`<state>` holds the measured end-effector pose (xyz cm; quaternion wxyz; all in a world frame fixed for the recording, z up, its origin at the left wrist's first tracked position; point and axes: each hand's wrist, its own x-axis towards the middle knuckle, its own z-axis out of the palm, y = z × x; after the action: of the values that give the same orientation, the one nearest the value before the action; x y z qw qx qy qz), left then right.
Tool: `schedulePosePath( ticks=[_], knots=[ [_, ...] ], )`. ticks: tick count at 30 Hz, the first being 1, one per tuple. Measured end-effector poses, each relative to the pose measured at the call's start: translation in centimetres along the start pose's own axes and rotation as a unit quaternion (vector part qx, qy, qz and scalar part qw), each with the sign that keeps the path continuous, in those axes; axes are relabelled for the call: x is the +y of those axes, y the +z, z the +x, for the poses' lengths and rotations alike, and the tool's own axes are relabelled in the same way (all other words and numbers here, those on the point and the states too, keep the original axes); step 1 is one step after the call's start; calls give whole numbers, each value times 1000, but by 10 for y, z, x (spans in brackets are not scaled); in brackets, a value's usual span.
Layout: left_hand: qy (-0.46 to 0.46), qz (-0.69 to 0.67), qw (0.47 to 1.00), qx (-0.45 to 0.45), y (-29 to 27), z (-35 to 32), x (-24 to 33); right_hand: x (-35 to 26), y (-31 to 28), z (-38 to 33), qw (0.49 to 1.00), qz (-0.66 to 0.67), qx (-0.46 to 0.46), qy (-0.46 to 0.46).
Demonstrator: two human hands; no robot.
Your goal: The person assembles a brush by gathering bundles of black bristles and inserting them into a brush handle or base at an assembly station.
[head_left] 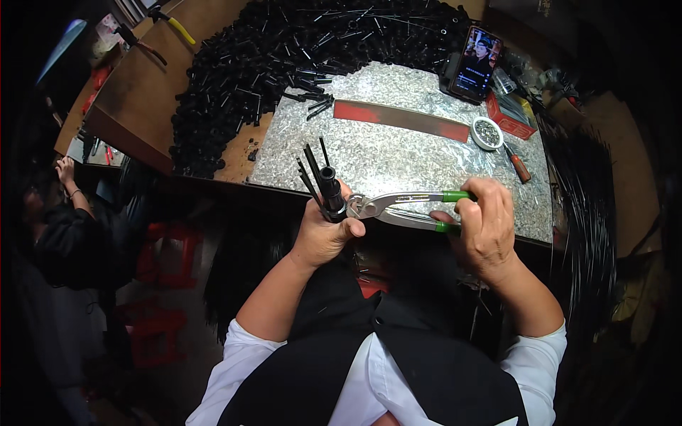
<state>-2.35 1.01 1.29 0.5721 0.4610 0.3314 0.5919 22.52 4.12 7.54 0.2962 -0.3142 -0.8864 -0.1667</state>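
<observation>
Both hands are up close over the near edge of the counter (398, 153). Left hand (323, 234) is fisted around a black tube piece (331, 190) with thin black rods (310, 174) sticking up. Right hand (483, 224) is squeezing green-handled pliers (405, 206), their nose right at the tube. Farther back: a huge pile of black parts (284, 50), a red-ended metal bar (401, 119), a small white dish (487, 133) and a phone (476, 64).

Green-handled silver pliers (405, 206), black tube (332, 192), red strip (401, 119).
</observation>
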Motion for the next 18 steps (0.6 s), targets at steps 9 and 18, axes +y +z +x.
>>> schedulePosePath(
  ticks=[9,18],
  knots=[
    [119,121,976,138,15,-6,-12,-25,1,-12,969,188,-124,106],
    [207,199,931,224,15,-10,-26,-40,19,-25,951,245,-122,144]
  ],
)
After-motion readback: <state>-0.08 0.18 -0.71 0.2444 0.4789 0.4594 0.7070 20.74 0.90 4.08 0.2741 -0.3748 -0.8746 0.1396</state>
